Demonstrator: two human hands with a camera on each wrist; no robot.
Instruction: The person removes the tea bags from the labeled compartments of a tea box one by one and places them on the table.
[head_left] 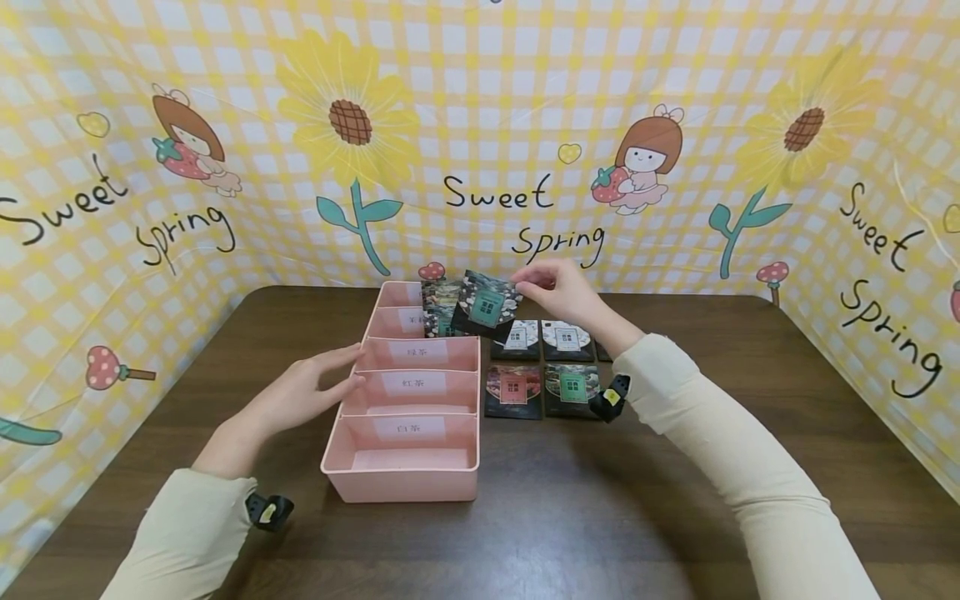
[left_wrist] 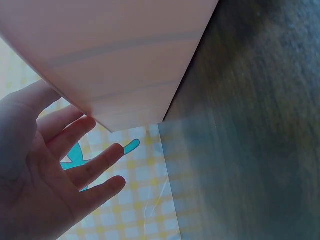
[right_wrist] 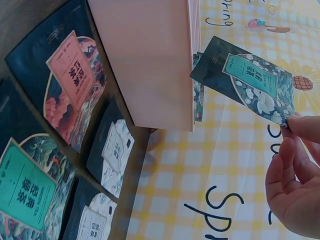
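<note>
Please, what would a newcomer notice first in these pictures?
The yellow checked fabric backdrop strikes first, behind the dark brown wooden table. Next come the long pink plastic divided box on that table and the flat black green-labelled packet, pinched by the right grip near the box's far end.

A square dark sachet (head_left: 487, 300) with a teal label and white flower print is pinched by one corner in the right grip (head_left: 558, 292), tilted, at the far right side of a pink box (head_left: 401, 486). Dark printed packaging (head_left: 437, 321) shows beside it in the box's far part. The long box stands on the desk (head_left: 570, 517); the left grip (head_left: 303, 387) touches its left rim. To its right lie a red-labelled sachet (head_left: 513, 392), a green-labelled sachet (head_left: 572, 386) and, behind them, white-labelled sachets (head_left: 567, 339).
</note>
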